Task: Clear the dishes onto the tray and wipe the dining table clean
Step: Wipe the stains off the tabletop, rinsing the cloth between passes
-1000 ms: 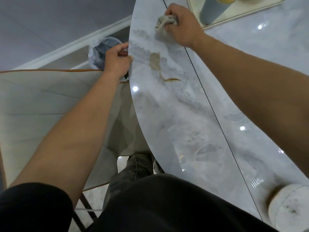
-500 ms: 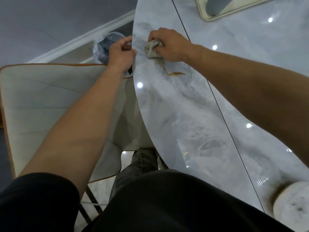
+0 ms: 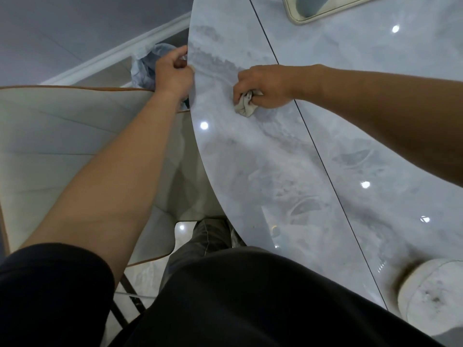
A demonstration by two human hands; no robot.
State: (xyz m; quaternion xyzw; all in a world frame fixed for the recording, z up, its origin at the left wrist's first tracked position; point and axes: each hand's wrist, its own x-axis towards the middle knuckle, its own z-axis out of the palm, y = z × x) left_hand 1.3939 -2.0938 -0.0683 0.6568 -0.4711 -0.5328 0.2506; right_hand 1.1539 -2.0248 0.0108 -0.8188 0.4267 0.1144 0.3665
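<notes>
My right hand (image 3: 265,86) grips a crumpled grey cloth (image 3: 246,104) and presses it onto the glossy grey marble table (image 3: 288,176) near its left edge. No brown stain shows on the marble around the cloth. My left hand (image 3: 172,72) is curled against the table's left rim, thumb on top; whether it holds anything there I cannot tell. The corner of a cream tray (image 3: 298,17) shows at the top edge with a blue-grey cup (image 3: 309,5) standing on it, mostly cut off.
A cream upholstered chair (image 3: 50,146) with an orange trim stands left of the table, under my left arm. A bin with a bluish bag (image 3: 147,63) sits on the floor beyond it. A white round object (image 3: 431,294) lies at the table's near right.
My right hand dragged the cloth toward me across the brown smear, which no longer shows. The view shifted, so the tray slid further out at the top. My left hand stayed at the rim.
</notes>
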